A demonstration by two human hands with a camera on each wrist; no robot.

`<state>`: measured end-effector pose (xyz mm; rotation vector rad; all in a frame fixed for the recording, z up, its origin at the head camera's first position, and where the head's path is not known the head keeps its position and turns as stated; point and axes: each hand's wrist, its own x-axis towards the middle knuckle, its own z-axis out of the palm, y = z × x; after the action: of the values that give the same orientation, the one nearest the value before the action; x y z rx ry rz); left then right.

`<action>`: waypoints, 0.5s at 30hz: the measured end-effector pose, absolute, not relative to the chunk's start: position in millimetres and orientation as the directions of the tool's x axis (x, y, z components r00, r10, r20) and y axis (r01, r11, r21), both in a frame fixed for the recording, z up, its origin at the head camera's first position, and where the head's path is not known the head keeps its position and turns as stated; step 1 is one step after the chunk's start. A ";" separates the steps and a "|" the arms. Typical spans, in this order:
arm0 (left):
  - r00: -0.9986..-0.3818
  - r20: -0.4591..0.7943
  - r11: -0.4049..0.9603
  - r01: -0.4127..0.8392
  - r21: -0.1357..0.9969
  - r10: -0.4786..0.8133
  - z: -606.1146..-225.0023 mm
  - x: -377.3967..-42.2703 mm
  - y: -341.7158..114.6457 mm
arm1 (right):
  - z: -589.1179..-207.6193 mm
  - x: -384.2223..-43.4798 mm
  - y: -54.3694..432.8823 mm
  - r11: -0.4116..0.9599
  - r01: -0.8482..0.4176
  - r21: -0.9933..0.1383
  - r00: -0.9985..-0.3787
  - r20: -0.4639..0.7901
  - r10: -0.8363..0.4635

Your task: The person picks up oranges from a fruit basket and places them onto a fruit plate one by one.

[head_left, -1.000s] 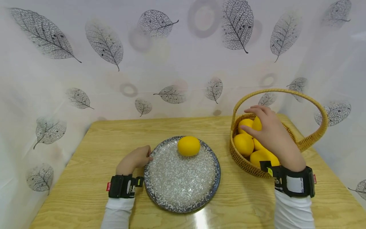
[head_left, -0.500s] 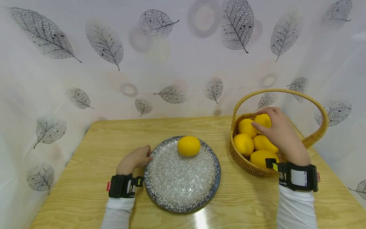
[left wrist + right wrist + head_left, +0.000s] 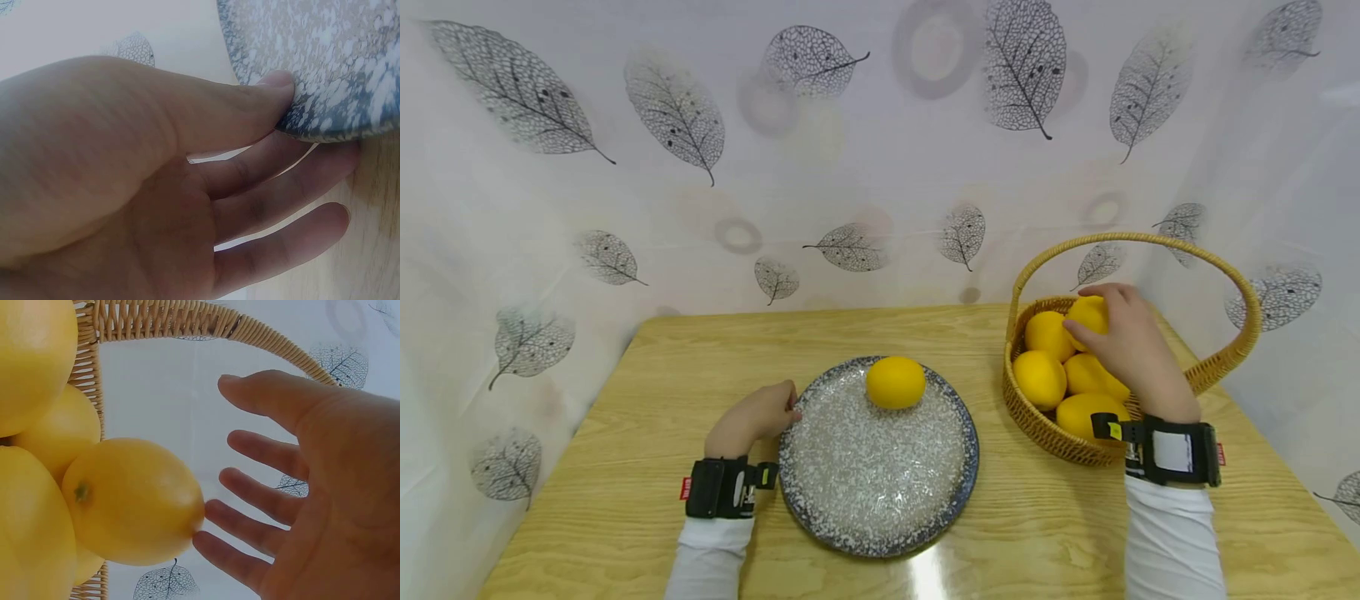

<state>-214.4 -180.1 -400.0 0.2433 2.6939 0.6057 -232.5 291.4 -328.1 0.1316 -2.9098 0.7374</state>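
My left hand (image 3: 754, 421) pinches the left rim of a round speckled grey plate (image 3: 872, 475) with a dark blue edge. In the left wrist view, the thumb (image 3: 275, 87) lies on top of the rim and fingers reach beneath it. One yellow lemon (image 3: 896, 383) lies toward the back of the plate. My right hand (image 3: 1131, 346) is over the wicker basket (image 3: 1033, 425), beside the rearmost lemon (image 3: 1086, 321). In the right wrist view, its fingers are spread, with the lower fingertips touching or almost touching that lemon (image 3: 137, 500); the thumb stands apart from it.
Several more lemons (image 3: 1040, 379) fill the basket, whose tall handle (image 3: 1138, 239) arches above the right hand. Plate and basket stand on a wooden table (image 3: 730, 342). A pale leaf-print curtain (image 3: 880, 167) hangs behind the table's far edge.
My right hand has shifted right and slightly away from us over the basket, uncovering more lemons, then moved only slightly. The left hand and the plate have stayed put.
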 end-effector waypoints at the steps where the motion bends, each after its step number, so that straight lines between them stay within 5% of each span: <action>1: -0.917 -0.314 0.893 0.087 0.442 0.245 -400.1 -214.4 -180.1 | -329.2 -233.2 292.0 0.876 -0.114 -0.468 -0.986 0.160 -0.043; 15: -0.912 -0.327 0.891 0.082 0.447 0.248 -399.4 -215.6 -181.6 | -343.5 -240.8 309.5 0.866 -0.030 -0.498 -0.993 0.112 0.029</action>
<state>-215.6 -181.6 -399.4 0.2429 2.6775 0.6100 -240.8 309.5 -343.5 0.0010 -2.9229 0.7834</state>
